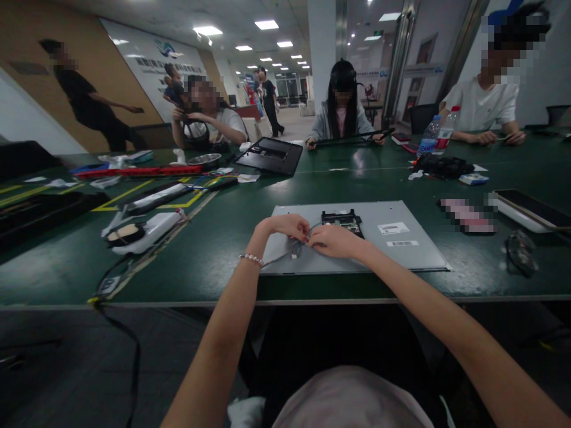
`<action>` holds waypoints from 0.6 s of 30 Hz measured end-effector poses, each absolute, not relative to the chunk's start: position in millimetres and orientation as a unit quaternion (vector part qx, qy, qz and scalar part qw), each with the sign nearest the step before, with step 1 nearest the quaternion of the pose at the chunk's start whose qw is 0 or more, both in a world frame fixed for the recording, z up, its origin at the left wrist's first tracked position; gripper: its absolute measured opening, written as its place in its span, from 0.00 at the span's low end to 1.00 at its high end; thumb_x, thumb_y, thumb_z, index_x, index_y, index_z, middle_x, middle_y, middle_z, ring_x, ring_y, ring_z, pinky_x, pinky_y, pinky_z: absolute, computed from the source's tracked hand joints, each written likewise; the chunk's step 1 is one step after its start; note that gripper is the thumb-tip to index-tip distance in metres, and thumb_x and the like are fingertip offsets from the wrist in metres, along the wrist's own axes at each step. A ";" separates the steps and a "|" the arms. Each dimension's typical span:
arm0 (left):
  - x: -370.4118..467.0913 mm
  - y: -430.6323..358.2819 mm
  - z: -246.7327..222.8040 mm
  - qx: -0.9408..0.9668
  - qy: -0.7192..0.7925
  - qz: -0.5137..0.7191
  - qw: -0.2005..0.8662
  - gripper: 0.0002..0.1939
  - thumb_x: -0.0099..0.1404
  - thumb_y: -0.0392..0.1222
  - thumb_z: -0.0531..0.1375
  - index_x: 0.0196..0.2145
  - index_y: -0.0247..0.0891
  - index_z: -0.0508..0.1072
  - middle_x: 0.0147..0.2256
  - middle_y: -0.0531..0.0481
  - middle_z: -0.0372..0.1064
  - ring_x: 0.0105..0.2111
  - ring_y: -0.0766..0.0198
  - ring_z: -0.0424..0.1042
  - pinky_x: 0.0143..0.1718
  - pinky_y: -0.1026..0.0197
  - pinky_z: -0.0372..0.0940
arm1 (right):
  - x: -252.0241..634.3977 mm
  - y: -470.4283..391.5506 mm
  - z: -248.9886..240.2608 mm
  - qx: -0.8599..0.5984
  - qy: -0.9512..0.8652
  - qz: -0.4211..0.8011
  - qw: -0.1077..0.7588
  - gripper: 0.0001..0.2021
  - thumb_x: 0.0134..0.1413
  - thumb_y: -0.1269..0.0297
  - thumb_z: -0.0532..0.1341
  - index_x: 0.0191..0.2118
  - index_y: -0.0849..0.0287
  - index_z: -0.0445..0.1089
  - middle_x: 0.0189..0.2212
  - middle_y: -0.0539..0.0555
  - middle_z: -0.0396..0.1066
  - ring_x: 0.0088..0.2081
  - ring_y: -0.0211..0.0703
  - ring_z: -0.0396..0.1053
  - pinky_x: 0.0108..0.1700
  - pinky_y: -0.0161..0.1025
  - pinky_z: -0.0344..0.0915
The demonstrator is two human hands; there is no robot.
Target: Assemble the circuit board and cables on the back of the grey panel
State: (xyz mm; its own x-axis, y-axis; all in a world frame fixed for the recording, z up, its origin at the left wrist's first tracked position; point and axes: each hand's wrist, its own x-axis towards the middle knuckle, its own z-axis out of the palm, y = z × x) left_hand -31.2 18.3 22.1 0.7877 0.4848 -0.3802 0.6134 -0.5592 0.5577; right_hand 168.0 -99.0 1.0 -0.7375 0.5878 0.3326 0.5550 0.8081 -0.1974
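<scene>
A flat grey display panel (379, 246) lies back side up on the green table before me. Two white labels are stuck on its right part, and a black bracket with a circuit board (345, 219) sits near its far middle. My left hand (288, 227) and my right hand (334, 241) meet over the panel, fingers pinched together on a thin grey cable (279, 258). A loop of that cable and a small white connector (294, 255) rest on the panel below my fingers. My right hand partly covers the board.
On the left lie a white power strip (149, 230) and a long red bar (138, 171). A black plastic cover (270, 156) lies farther back. To the right are a phone (533, 211), a pink item (467, 215) and bottles (430, 135). Several people sit across the table.
</scene>
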 end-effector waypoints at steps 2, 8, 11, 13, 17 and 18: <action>-32.1 20.6 19.5 0.875 0.317 -0.090 0.355 0.11 0.50 0.46 0.65 0.29 0.37 0.74 0.23 0.55 0.68 0.22 0.69 0.63 0.26 0.66 0.55 | 167.4 -100.8 2.0 -0.302 -0.931 0.055 0.197 0.10 0.60 0.76 0.59 0.39 0.61 0.78 0.40 0.57 0.77 0.40 0.44 0.73 0.42 0.37 0.63; -34.2 21.7 16.1 0.868 0.326 -0.089 0.363 0.14 0.50 0.48 0.68 0.29 0.37 0.73 0.23 0.54 0.67 0.23 0.68 0.62 0.26 0.64 0.54 | 179.3 -101.4 12.8 -0.316 -0.924 0.061 0.208 0.09 0.60 0.71 0.60 0.34 0.60 0.78 0.32 0.55 0.77 0.35 0.44 0.72 0.40 0.38 0.63; -34.4 21.2 17.2 0.864 0.322 -0.087 0.378 0.16 0.49 0.50 0.69 0.28 0.37 0.72 0.22 0.55 0.66 0.23 0.68 0.62 0.26 0.64 0.53 | 207.6 -94.4 24.2 -0.368 -0.886 0.046 0.278 0.10 0.61 0.68 0.59 0.36 0.59 0.78 0.35 0.56 0.79 0.39 0.46 0.74 0.44 0.40 0.66; -33.8 20.1 18.9 0.860 0.321 -0.092 0.385 0.17 0.48 0.51 0.70 0.28 0.37 0.71 0.22 0.55 0.64 0.23 0.68 0.61 0.26 0.64 0.54 | 237.2 -91.0 30.8 -0.434 -0.830 0.029 0.349 0.12 0.63 0.66 0.57 0.39 0.59 0.78 0.40 0.57 0.79 0.43 0.48 0.75 0.48 0.43 0.67; -31.7 15.6 23.3 0.858 0.322 -0.095 0.388 0.18 0.48 0.52 0.70 0.27 0.37 0.71 0.21 0.56 0.64 0.22 0.68 0.61 0.25 0.64 0.53 | 316.1 -97.7 24.0 -0.517 -0.791 0.038 0.326 0.16 0.65 0.58 0.55 0.48 0.56 0.77 0.47 0.55 0.78 0.51 0.51 0.73 0.56 0.48 0.67; -31.2 14.4 24.2 0.858 0.324 -0.092 0.387 0.18 0.48 0.52 0.70 0.26 0.37 0.70 0.21 0.56 0.64 0.22 0.68 0.61 0.25 0.64 0.53 | 337.6 -102.2 16.5 -0.537 -0.791 0.052 0.289 0.18 0.64 0.56 0.55 0.52 0.55 0.75 0.51 0.56 0.76 0.54 0.52 0.72 0.59 0.50 0.65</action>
State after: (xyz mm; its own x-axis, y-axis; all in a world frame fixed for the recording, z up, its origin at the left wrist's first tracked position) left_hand -31.2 14.4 24.2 0.7734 0.4850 -0.4082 0.6269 -0.4901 0.6056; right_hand 337.6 -102.2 16.5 -0.2556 0.8796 0.4012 0.8200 0.4171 -0.3920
